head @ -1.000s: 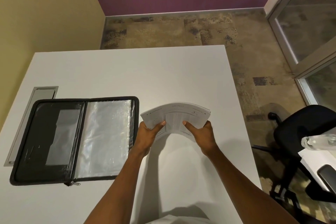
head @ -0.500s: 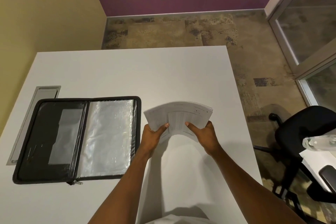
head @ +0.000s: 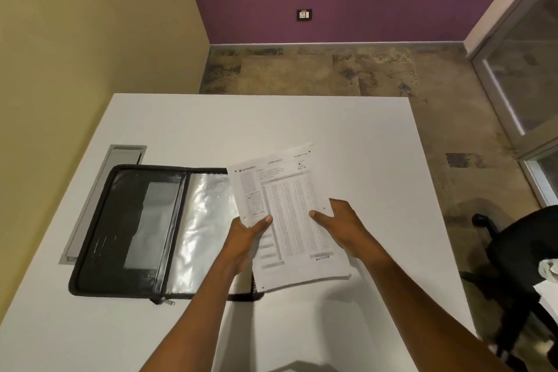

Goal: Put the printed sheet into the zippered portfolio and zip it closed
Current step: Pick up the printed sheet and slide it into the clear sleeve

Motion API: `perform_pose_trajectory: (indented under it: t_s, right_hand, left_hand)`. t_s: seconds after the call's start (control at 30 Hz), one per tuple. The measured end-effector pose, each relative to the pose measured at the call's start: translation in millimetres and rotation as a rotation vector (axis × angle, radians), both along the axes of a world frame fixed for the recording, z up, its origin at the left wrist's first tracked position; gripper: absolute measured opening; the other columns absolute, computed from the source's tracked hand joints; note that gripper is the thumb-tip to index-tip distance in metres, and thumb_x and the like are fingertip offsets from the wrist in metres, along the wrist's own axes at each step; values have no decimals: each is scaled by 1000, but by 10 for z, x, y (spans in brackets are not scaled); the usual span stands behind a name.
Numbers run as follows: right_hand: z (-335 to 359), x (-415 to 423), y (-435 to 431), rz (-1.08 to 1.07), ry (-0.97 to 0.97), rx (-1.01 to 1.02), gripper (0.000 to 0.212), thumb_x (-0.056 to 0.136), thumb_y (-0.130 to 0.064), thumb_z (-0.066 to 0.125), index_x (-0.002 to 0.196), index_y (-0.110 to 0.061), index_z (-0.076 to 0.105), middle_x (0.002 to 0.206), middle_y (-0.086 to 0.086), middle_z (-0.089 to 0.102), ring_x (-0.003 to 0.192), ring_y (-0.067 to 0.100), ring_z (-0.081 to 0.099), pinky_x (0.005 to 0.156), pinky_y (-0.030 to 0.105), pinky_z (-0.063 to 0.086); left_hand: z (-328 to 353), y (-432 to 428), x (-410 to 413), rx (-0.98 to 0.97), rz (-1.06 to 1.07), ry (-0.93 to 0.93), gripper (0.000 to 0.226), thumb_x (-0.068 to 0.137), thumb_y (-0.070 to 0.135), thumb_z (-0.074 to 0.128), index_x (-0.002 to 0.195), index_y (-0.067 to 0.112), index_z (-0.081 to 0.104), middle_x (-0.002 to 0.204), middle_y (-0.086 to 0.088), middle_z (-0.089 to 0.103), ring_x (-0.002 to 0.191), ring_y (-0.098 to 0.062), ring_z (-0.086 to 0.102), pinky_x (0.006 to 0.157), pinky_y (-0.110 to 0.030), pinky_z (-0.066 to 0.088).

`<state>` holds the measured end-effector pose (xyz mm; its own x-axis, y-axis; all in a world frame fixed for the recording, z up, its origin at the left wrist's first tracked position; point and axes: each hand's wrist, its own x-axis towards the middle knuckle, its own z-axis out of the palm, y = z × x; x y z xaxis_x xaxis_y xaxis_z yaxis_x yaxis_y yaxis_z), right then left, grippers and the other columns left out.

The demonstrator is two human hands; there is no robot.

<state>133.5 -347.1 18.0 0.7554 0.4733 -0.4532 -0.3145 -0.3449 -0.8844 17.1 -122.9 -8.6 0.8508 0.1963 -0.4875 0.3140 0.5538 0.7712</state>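
The printed sheet [head: 290,214] is white with dense grey tables, and I hold it face up above the white table [head: 347,136]. My left hand [head: 246,235] grips its left edge and my right hand [head: 344,226] grips its right edge, thumbs on top. The black zippered portfolio [head: 126,229] lies open flat to the left, with a clear plastic sleeve [head: 205,226] on its right half. The sheet's left side overlaps the portfolio's right edge and hides it. A zipper pull [head: 164,300] sticks out at the portfolio's near edge.
A grey metal cable hatch [head: 99,190] is set into the table behind the portfolio's left side. A black office chair [head: 522,257] stands on the floor to the right, near the table's right edge. A yellow wall runs along the left.
The sheet, earlier curled with its print facing away, has been turned face up and flattened. It has shifted left, so it now overlaps the portfolio's right edge.
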Motion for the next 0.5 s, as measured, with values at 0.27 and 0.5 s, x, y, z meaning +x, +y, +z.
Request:
perform_pose_trajectory:
  t_s: [0.27, 0.5]
  right_hand:
    - [-119, -108, 737, 28, 29, -26, 28, 99, -28, 69, 127, -31, 70, 117, -18, 77, 106, 4, 74, 96, 33, 59]
    - [-274, -5, 1268, -34, 14, -18, 24, 100, -22, 67, 116, -39, 70, 113, -25, 76, 106, 0, 73, 81, 14, 58]
  left_hand:
    - [4, 762, -101, 61, 16, 54, 52, 89, 7, 81, 137, 10, 63, 130, -10, 73, 120, -25, 71, 94, -34, 60]
    - [-161, 1620, 66, 248, 38, 263, 21, 91, 13, 80, 110, 8, 75, 100, -11, 81, 83, -28, 76, 63, -27, 60]
